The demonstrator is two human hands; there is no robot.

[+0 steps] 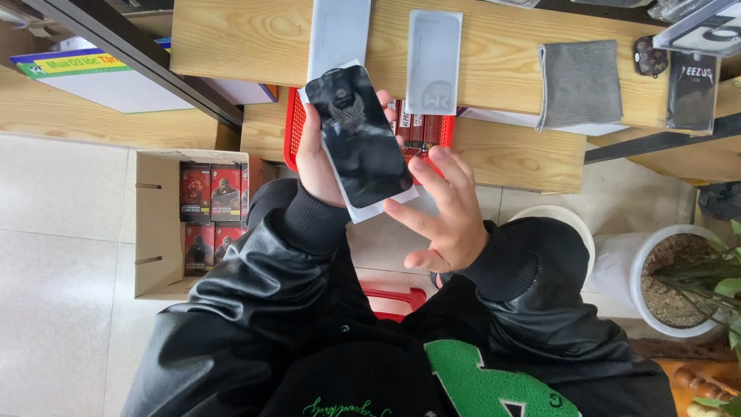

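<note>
Nearest the camera I see my two black jacket sleeves, with a green patch on the chest below them. My right hand (pixel 446 220) is spread, fingers (pixel 427 182) open and holding nothing; the fingertips lie at the lower right edge of the black glass sheet (pixel 361 139) and the white backing card (pixel 369 207) under it. My left hand (pixel 315 158) grips the sheet and card together from the left side, fingers closed around their long edge, so the sheet stands tilted in the air above my lap, in front of the desk edge. The sheet bears a faint winged emblem.

Left of my left sleeve, on the tiled floor, a cardboard box (pixel 158 224) holds red and black packets (pixel 210 191). Behind the held sheet a red basket (pixel 294 127) holds more such packets. At right a white plant pot (pixel 641 262) stands on the floor.

Farthest, on the wooden desk (pixel 231 38), lie two pale film sheets (pixel 434 62) side by side, a folded grey cloth (pixel 579 83) well apart to their right, and a dark packet (pixel 692 91) beyond it.
</note>
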